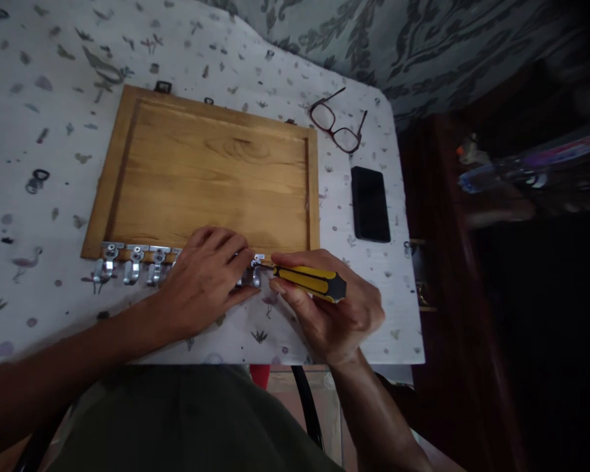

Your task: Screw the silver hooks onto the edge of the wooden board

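A framed wooden board (211, 177) lies on the table, and a metal hook rail (136, 252) with several silver hooks runs along its near edge. My left hand (201, 282) is closed over the rail's right-hand part, fingers on top and thumb below, hiding some of the hooks. In my right hand (341, 314) is a screwdriver (309, 280) with a yellow and black handle, gripped between thumb and fingers. Its tip points left and meets the rail near the last hook on the right; the exact contact is too small to make out.
Eyeglasses (335, 128) and a black smartphone (371, 204) lie right of the board on the patterned tablecloth (49, 262). Dark metal fittings (163, 87) show at the board's far edge. A patterned curtain or cloth (354, 39) borders the back. Dark furniture (452, 262) stands at the right.
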A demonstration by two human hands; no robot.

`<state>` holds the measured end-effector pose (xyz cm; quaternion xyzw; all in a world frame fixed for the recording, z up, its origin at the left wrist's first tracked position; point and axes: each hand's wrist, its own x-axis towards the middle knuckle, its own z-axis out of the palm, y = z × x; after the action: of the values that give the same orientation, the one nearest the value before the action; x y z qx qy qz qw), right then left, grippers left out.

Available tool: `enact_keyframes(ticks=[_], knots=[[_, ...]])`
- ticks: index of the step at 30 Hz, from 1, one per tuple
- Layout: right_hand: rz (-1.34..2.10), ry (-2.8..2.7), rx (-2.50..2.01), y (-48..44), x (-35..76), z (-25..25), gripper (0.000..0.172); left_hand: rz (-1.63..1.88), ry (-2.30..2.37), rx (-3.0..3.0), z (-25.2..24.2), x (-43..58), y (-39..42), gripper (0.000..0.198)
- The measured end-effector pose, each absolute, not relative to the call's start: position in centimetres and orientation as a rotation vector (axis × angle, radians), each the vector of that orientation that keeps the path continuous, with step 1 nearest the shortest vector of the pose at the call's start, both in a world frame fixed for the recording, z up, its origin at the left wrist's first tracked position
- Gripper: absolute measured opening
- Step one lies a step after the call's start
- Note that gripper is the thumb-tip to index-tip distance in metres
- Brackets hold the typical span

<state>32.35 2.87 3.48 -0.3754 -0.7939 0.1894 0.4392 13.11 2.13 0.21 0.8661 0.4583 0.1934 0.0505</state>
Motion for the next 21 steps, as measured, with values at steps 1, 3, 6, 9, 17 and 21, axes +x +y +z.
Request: enact_keyframes(ticks=[1,3,6,9,17,21], knots=[[0.449,-1.960,-0.958,2.7,32.2,3.3,0.020,0.595,1.397,2.636,0.2,13.1,2.1,0.025],[0.407,-1.940,-1.007,2.2,32.0,3.1,0.021,0.599,1.399,2.631,0.2,13.1,2.1,0.024],[0.365,-1.892,-1.072,1.6,31.5,2.8,0.026,0.584,1.402,2.625,0.2,13.1,2.0,0.021],[0.378,-1.819,-1.133,1.2,31.0,2.7,0.027,0.568,1.396,2.621,0.2,13.0,2.1,0.022],[0.417,-1.772,-1.144,1.2,31.0,2.1,0.020,0.564,1.403,2.610,0.2,13.1,2.1,0.020],[0.519,-1.712,-1.152,0.9,32.3,1.7,0.015,0.566,1.397,2.603,0.4,13.1,2.1,0.024]])
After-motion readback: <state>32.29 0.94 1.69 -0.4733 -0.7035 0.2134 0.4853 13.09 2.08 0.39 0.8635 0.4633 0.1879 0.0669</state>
